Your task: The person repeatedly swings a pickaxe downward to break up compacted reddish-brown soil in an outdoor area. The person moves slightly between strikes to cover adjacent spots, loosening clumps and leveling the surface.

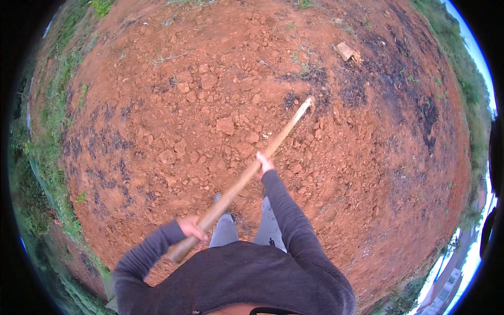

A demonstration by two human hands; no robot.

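A long wooden handle (236,187) runs slantwise in front of my body, from the lower left up to the right. Near its thick lower end, my left hand (193,228) is closed round it. My right hand (264,164) grips the same handle around its middle, farther from my body. The pale far end reaches the loose red soil (220,157); whether a tool head is fixed there cannot be told, as that end meets the dirt. Both sleeves are dark grey.
Clods of red earth (225,125) lie scattered ahead of my feet. A broken tan block (344,51) rests at the upper right, beside blackened ground (393,94). Grass and weeds (59,157) border the soil on the left. My legs stand apart below the handle.
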